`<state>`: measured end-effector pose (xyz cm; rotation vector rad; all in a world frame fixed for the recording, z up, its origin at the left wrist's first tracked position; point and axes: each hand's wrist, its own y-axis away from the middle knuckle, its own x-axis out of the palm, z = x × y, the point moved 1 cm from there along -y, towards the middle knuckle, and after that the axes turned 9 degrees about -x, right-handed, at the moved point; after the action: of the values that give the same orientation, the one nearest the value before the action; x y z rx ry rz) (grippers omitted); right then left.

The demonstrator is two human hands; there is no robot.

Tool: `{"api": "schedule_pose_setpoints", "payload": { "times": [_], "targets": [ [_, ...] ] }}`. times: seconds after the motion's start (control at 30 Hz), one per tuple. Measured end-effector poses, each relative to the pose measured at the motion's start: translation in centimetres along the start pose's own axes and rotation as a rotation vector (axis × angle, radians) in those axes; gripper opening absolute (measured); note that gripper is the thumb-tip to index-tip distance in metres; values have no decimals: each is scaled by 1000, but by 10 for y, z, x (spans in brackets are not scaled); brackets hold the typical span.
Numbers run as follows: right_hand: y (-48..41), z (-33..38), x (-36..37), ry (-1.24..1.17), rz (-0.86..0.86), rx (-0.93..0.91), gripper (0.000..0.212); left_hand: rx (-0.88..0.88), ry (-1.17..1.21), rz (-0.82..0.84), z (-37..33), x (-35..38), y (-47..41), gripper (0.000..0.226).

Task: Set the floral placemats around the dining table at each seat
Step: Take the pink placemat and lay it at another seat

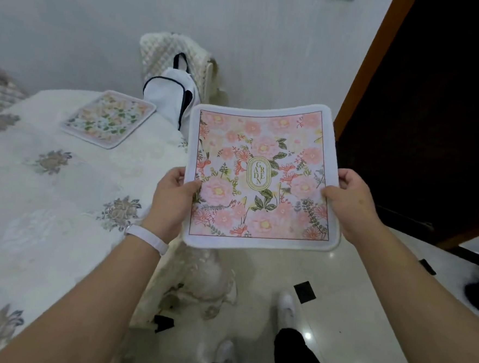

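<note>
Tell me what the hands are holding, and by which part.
Both hold one floral placemat, off the table. The left hand pinches its left edge, the right hand its right edge, thumbs on the printed face.

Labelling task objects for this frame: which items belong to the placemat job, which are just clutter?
Job: held placemat, gripped by left hand and right hand; second placemat lying on the dining table.
Lying about: white bag by the covered chair; white wristband.
</note>
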<state>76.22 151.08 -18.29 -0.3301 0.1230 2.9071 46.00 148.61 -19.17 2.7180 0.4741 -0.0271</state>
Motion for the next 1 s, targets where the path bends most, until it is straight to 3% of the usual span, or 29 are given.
{"api": "schedule_pose_setpoints", "payload": {
  "times": [0.27,0.53,1.0],
  "targets": [
    [-109,-8,37,-9,225,36,28,-67,5,-220,-4,19,-49,12],
    [-207,16,95,-17,550,-7,25,-133,158,-497,-24,29,-63,10],
    [-164,60,288,8,1126,-133,26,-189,288,-983,12,-95,4,9]
  ]
}}
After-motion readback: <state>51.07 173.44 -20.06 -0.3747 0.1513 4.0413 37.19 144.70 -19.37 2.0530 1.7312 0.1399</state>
